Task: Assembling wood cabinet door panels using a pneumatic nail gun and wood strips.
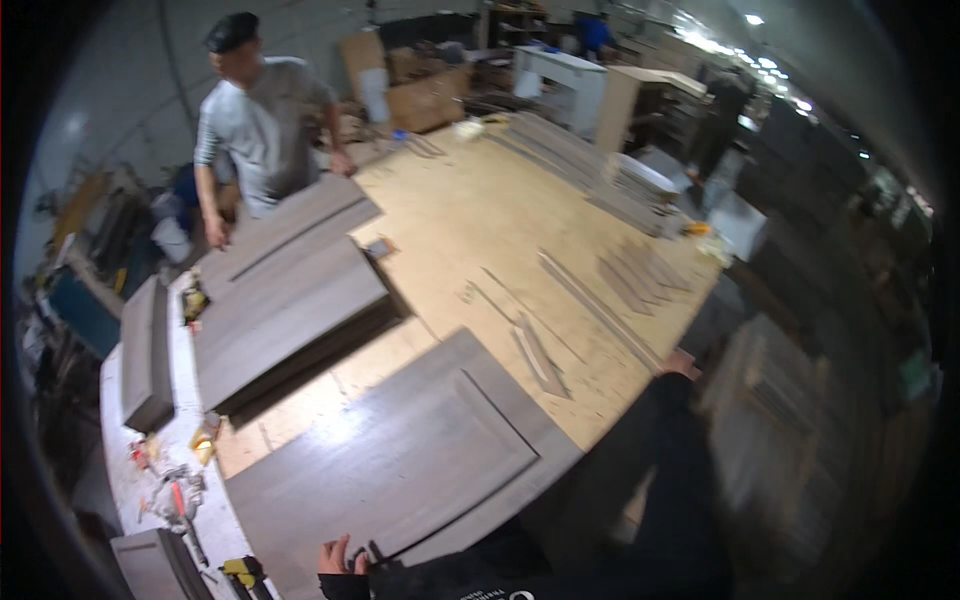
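Observation:
A grey-brown wooden panel [400, 430] with a dark groove lies flat at the near side of the table. At its near edge is my left hand [343, 555], fingers apart, beside a small dark piece I cannot make out. My right arm reaches out to the table's right edge. There my right hand [680, 362] is closed at the near end of a long thin wooden strip [598, 310]; the hand is small and slightly blurred. Shorter strips [540, 358] lie on the plywood tabletop [455, 215] to the left of it.
Across the table a co-worker [265, 125] stands with hands at another grey panel [300, 235]. A thick grey panel [290, 325] lies nearer. Stacked boards [575, 165] are at the far right. Tools, including a yellow-black one [243, 573], lie along the left white surface [185, 400].

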A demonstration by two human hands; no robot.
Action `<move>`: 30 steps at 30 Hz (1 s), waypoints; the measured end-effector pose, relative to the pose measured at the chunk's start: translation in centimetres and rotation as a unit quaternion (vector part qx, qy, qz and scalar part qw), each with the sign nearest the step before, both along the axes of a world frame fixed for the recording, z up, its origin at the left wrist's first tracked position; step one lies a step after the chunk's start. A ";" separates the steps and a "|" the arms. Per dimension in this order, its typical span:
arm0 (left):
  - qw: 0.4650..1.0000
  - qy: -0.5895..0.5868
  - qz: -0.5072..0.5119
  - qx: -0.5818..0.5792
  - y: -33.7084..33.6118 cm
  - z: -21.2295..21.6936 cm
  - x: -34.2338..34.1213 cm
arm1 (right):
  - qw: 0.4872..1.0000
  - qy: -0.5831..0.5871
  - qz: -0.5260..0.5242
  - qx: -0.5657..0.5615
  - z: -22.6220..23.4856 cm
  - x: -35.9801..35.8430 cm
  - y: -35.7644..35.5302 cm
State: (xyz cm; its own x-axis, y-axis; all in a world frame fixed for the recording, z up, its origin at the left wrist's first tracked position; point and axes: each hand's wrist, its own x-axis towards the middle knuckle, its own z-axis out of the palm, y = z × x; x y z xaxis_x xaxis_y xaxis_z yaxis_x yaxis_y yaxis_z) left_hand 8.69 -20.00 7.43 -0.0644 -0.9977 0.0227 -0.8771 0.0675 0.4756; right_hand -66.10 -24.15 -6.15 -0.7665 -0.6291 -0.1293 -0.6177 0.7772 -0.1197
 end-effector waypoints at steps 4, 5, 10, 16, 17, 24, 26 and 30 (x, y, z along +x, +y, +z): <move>0.999 0.002 0.045 0.010 0.8 0.0 1.7 | 0.986 0.136 0.075 -0.064 2.8 8.7 -0.8; 0.998 0.053 0.027 0.014 0.8 -0.1 0.7 | 0.996 -0.043 0.049 -0.062 5.5 7.7 -0.4; 0.992 0.107 -0.060 -0.021 -2.2 -0.1 -2.5 | 0.884 -0.448 0.044 -0.129 6.0 12.4 7.6; 0.946 0.281 -0.160 -0.028 -7.5 1.3 -9.3 | 0.460 -0.874 0.075 -0.137 6.3 26.6 9.8; 0.929 0.325 -0.173 -0.035 -8.8 1.4 -11.1 | 0.459 -0.875 0.076 -0.133 7.3 30.0 8.7; 0.842 0.525 -0.127 0.011 -18.2 5.4 -17.3 | 0.527 -0.789 0.232 -0.216 13.0 48.6 -0.7; 0.804 0.583 -0.098 0.060 -19.0 9.1 -15.2 | 0.530 -0.781 0.243 -0.225 13.6 51.7 -2.8; 0.859 0.497 -0.107 0.054 -19.5 9.4 -9.9 | 0.644 -0.617 0.387 -0.234 13.4 53.6 -3.9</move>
State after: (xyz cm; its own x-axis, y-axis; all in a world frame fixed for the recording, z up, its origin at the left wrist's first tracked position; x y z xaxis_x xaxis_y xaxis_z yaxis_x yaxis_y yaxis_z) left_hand -1.21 -39.48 16.82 -0.2494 -0.9650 0.0812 -0.0061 0.0854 0.9963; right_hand -12.46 -28.09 7.24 0.3042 -0.9526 0.0036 -0.0081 -0.0064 -0.9999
